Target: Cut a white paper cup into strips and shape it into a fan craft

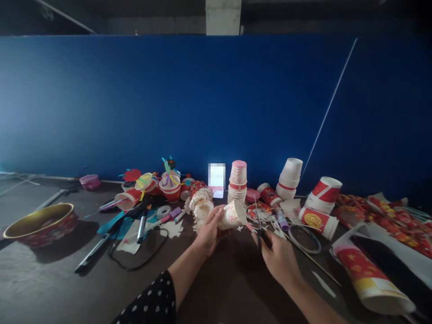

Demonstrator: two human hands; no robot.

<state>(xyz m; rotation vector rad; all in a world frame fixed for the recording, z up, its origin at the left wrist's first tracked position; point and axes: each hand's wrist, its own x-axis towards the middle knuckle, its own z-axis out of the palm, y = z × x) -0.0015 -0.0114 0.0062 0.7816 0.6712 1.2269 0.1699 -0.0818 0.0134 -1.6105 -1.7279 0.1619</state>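
Near the middle of the table my left hand (211,229) is closed around a white paper cup (233,215) with a reddish drawn pattern, tilted with its open end to the right. My right hand (278,254) grips a pair of dark-handled scissors (259,225), blades pointing up and away from me. The scissors stand just right of the cup's rim, apart from it. Between them a small pink piece (250,227) shows by my right fingers; I cannot make out what it is. Behind the cup rises a stack of paper cups (238,184) with a pink top.
A gold-rimmed round tin (40,229) lies at the left, with markers (142,228) and a tape roll (164,211) nearer. More cups (290,173) stand at the back right. A red-and-yellow cup (367,274) lies beside a dark phone (391,265). A blue partition (216,99) closes the back.
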